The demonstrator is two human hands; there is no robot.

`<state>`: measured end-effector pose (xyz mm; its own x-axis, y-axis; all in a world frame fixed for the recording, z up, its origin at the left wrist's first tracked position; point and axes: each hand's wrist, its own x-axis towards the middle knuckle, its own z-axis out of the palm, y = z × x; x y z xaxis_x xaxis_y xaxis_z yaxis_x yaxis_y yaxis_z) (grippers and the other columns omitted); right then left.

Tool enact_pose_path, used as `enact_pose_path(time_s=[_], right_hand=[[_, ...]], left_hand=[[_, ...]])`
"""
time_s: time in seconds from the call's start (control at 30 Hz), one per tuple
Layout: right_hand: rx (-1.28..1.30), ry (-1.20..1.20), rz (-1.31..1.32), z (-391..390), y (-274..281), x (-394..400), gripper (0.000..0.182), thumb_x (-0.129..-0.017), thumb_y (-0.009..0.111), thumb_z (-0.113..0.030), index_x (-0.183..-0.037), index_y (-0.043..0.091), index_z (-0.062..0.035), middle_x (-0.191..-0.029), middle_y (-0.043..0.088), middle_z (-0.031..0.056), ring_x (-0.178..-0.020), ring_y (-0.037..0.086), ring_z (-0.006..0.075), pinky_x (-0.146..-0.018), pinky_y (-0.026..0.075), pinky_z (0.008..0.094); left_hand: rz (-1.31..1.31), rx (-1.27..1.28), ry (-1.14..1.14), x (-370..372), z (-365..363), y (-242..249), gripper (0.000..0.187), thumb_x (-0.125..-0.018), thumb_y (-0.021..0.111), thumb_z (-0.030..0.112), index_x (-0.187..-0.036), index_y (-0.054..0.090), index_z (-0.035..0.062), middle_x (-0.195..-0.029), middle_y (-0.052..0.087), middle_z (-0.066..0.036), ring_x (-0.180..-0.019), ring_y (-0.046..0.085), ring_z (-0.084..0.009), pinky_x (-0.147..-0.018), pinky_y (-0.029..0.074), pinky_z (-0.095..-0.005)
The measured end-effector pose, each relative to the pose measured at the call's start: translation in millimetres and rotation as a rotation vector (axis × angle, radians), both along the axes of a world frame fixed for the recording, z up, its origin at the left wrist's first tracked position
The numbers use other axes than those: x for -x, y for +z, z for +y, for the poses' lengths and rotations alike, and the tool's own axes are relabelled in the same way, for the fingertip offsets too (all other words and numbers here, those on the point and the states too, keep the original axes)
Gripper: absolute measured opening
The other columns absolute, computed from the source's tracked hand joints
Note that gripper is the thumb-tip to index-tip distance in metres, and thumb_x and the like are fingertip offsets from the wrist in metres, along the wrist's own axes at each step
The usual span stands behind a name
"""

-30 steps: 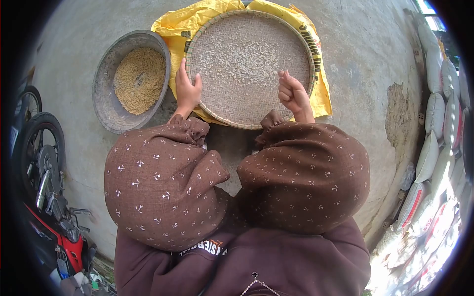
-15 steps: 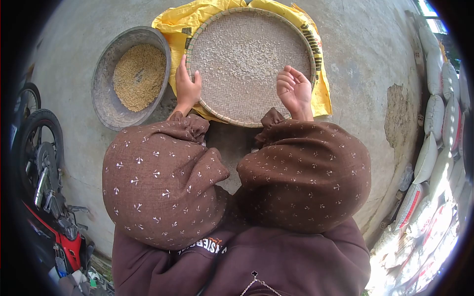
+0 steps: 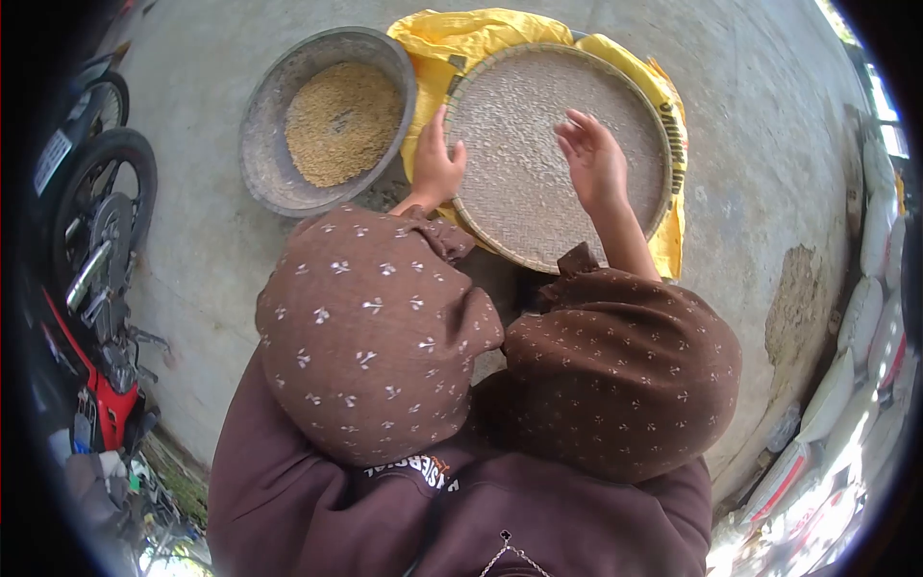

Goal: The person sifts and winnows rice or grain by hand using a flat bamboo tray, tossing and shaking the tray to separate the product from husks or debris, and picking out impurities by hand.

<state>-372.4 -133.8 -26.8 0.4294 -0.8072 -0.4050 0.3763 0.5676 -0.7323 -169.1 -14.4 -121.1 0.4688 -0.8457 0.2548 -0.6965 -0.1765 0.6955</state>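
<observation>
A round woven tray [image 3: 500, 226] with pale grains [image 3: 519, 144] scattered over it lies on a yellow sack [image 3: 423, 37]. At the tray's left rim rests my left hand [image 3: 439, 165], fingers stretched along the outside edge and thumb apart, touching the rim. My right hand [image 3: 594, 162] hovers above the right part of the tray, its fingers loosely curled but apart, with nothing seen between them. Left of the tray stands a grey basin [image 3: 260, 159] holding golden grain [image 3: 336, 120].
A motorbike [image 3: 111, 260] with red parts stands at the far left. White filled sacks [image 3: 832, 399] are stacked along the right side. The concrete floor [image 3: 731, 115] has a rough broken patch [image 3: 796, 293] at the right.
The view has shifted, so the tray and basin appear further right. My right hand has moved inward over the tray, and its fingers have spread. My left hand stays at the rim.
</observation>
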Motion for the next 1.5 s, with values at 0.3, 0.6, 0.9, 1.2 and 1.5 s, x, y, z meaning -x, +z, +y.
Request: enact_pose_path(time_s=[0.3, 0.6, 0.9, 1.2, 1.5], right_hand=[[0.001, 0.510, -0.203, 23.9, 51.2, -99.4, 0.089, -0.094, 0.037, -0.063, -0.153, 0.005, -0.0048, -0.156, 0.003, 0.0266, -0.146, 0.003, 0.0397, -0.119, 0.007, 0.0493], [0.342, 0.258, 0.406, 0.1, -30.7, 42.1, 0.034, -0.101, 0.045, -0.017, -0.128, 0.050, 0.0035, -0.109, 0.063, 0.0163, -0.096, 0.064, 0.0207, -0.087, 0.051, 0.0317], [-0.341, -0.267, -0.222, -7.1, -61.7, 137.5, 0.024, -0.094, 0.054, -0.014, -0.107, 0.058, 0.0056, -0.083, 0.057, 0.0054, -0.065, 0.049, 0.0120, -0.055, 0.040, 0.0224], [0.517, 0.018, 0.999, -9.8, -50.9, 118.7, 0.019, -0.087, 0.067, -0.019, -0.095, 0.069, -0.0012, -0.069, 0.062, 0.0006, -0.063, 0.053, 0.0072, -0.058, 0.042, 0.0252], [0.714, 0.327, 1.119, -2.9, -29.9, 162.4, 0.015, -0.082, 0.071, -0.012, -0.092, 0.065, -0.0017, -0.079, 0.062, 0.0081, -0.074, 0.059, 0.0176, -0.071, 0.048, 0.0309]], left_hand=[[0.076, -0.047, -0.001, 1.6, 2.0, 10.1, 0.067, -0.087, 0.057, 0.014, -0.146, 0.027, 0.0017, -0.139, 0.042, -0.022, -0.129, 0.041, -0.0371, -0.108, 0.033, -0.0450], [0.038, 0.016, -0.006, -1.6, -0.3, 1.7, 0.064, -0.087, 0.055, 0.015, -0.145, 0.030, 0.0021, -0.136, 0.046, -0.022, -0.126, 0.046, -0.0345, -0.107, 0.036, -0.0437], [0.042, -0.012, -0.039, -2.9, -0.3, -2.4, 0.064, -0.089, 0.055, 0.016, -0.145, 0.028, 0.0033, -0.133, 0.046, -0.023, -0.124, 0.045, -0.0379, -0.106, 0.034, -0.0454], [0.052, -0.013, -0.076, -1.5, -1.1, -0.7, 0.065, -0.088, 0.056, 0.015, -0.146, 0.027, 0.0025, -0.134, 0.045, -0.024, -0.124, 0.044, -0.0386, -0.106, 0.034, -0.0448], [0.050, -0.009, -0.050, 0.2, -1.4, -1.6, 0.064, -0.088, 0.056, 0.014, -0.145, 0.028, 0.0030, -0.137, 0.044, -0.022, -0.126, 0.043, -0.0369, -0.107, 0.033, -0.0442]])
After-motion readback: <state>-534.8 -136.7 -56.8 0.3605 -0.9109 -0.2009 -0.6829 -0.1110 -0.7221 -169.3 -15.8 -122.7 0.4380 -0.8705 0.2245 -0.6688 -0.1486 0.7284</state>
